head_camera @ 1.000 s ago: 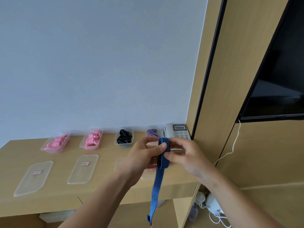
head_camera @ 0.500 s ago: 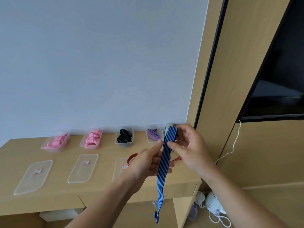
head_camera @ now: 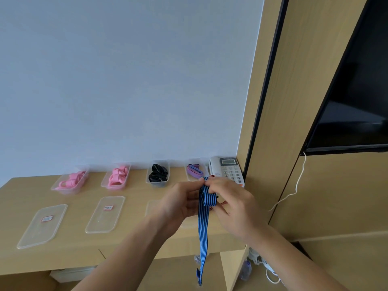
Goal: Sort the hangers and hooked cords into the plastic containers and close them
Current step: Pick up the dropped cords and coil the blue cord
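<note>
Left hand, right hand around 1 half-coiled blue striped cord

Blue striped cord (top end coiled) hangs before four open containers.

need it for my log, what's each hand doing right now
Left hand: closed, pinching the blue striped cord at its rolled top.
Right hand: closed, gripping the roll of the same cord.

both arms reach forward, left hand and right hand meeting, fingers curled pinching a striped cord
</note>
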A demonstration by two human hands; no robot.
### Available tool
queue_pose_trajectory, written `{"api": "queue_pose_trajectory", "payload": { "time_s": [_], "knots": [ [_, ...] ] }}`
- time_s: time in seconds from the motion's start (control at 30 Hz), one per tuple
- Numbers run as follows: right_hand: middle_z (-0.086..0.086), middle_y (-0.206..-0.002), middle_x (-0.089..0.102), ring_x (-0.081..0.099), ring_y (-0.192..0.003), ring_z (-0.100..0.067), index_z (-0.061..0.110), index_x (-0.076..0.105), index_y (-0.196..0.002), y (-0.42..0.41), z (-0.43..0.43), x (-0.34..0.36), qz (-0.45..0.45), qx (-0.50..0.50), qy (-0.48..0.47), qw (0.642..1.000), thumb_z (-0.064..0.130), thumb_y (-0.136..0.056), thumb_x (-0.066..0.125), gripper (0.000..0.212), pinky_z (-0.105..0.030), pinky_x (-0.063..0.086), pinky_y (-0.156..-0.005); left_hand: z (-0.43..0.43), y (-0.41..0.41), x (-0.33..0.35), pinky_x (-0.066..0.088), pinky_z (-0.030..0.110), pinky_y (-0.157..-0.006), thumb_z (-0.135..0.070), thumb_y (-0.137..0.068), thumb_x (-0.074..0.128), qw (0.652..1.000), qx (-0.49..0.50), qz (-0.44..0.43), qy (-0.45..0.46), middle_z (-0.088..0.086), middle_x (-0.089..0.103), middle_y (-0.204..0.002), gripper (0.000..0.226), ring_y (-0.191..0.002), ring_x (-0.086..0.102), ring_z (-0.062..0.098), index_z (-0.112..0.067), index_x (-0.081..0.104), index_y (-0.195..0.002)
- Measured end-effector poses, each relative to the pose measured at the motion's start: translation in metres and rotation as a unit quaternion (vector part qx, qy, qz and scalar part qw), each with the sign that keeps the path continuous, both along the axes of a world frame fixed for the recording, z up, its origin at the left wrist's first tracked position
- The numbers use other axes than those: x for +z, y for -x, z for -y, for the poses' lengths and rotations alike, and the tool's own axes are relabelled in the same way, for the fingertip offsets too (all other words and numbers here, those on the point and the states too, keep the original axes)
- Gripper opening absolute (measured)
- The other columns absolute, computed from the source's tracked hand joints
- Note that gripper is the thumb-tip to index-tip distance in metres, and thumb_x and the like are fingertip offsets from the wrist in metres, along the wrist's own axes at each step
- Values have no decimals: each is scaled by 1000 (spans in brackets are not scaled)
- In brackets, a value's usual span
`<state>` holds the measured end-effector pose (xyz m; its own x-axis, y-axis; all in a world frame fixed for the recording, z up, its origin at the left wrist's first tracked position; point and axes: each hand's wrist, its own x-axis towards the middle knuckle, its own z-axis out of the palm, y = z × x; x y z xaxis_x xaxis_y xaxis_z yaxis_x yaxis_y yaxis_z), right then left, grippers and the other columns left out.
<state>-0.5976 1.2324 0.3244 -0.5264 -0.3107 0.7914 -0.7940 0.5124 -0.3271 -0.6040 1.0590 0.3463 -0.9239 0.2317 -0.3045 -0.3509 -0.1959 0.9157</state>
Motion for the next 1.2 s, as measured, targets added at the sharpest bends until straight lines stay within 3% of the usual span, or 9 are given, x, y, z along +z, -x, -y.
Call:
{"api": "queue_pose_trajectory", "payload": {
  "time_s": [0.17, 0.3, 0.37, 0.47, 0.57, 0.7, 0.83, 1.03, 1.2],
  "knots": [
    [-8, -121, 67, 61, -123, -19, 2, 71, -95, -5, -1, -4, -19, 31, -31, 999, -15, -76, 59, 28, -37, 52, -99, 5, 1, 0, 61, 41, -78, -22, -99, 59, 1000, 5, -25, -8, 19, 76, -100, 28, -84, 74, 30, -3, 76, -111],
    [-4, -117, 68, 66, -104, -16, 8, 76, -90, -7, 1, 0, 26, 32, 57, 998, -2, -78, 72, 16, -34, 55, -85, 6, 0, -2, 60, 35, -68, -19, -100, 59, 999, -4, -38, -5, 19, 74, -98, 24, -80, 70, 28, -7, 80, -102],
    [3, -115, 67, 66, -104, -14, 15, 74, -100, -6, 2, 5, 95, 4, 115, 989, 7, -76, 78, 26, -31, 54, -85, 6, -1, -3, 63, 43, -75, -19, -99, 61, 998, -10, -54, -4, 25, 74, -105, 23, -85, 70, 31, -7, 80, -103],
    [13, -111, 67, 64, -105, -12, 36, 65, -117, -1, 1, 13, 312, 29, 170, 934, 18, -76, 82, 47, -26, 55, -83, 4, 0, -1, 58, 60, -95, -25, -89, 66, 997, -7, -77, 1, 26, 74, -114, 29, -99, 73, 41, -9, 77, -110],
    [8, -107, 73, 68, -102, -11, 33, 71, -114, 12, -4, 16, 410, 84, 133, 899, 20, -78, 80, 39, -32, 56, -85, 3, 0, -2, 56, 64, -95, -25, -80, 70, 997, 22, -74, 12, 19, 77, -110, 49, -104, 72, 45, -7, 63, -125],
    [5, -105, 75, 70, -102, -15, 35, 72, -106, 17, -5, 19, 396, 84, 150, 902, 30, -70, 81, 38, -43, 56, -89, 3, -3, -5, 62, 48, -88, -33, -82, 73, 998, 4, -57, -10, 19, 77, -110, 56, -96, 75, 36, -2, 62, -128],
    [1, -98, 76, 73, -90, -23, 40, 71, -102, 20, -4, 22, 385, 80, 200, 897, 19, -70, 80, 39, -45, 60, -77, 1, -8, -8, 61, 41, -85, -59, -88, 62, 996, -49, -51, 50, 15, 78, -108, 49, -96, 76, 34, -19, 79, -110],
    [12, -101, 74, 70, -95, -12, 31, 67, -110, 18, -3, 28, 286, 31, 183, 940, 1, -79, 79, 44, -27, 57, -80, -4, -14, -16, 63, 47, -85, -67, -87, 63, 999, -26, -10, 33, 23, 77, -101, 64, -90, 76, 37, -7, 77, -105],
    [12, -102, 72, 71, -88, -14, 31, 66, -114, 9, 4, 23, 192, 0, 164, 967, 1, -79, 81, 48, -36, 59, -79, -6, -15, -13, 62, 48, -88, -65, -96, 54, 999, -21, -12, 39, 20, 78, -105, 66, -95, 76, 35, -4, 73, -113]
  ]
}}
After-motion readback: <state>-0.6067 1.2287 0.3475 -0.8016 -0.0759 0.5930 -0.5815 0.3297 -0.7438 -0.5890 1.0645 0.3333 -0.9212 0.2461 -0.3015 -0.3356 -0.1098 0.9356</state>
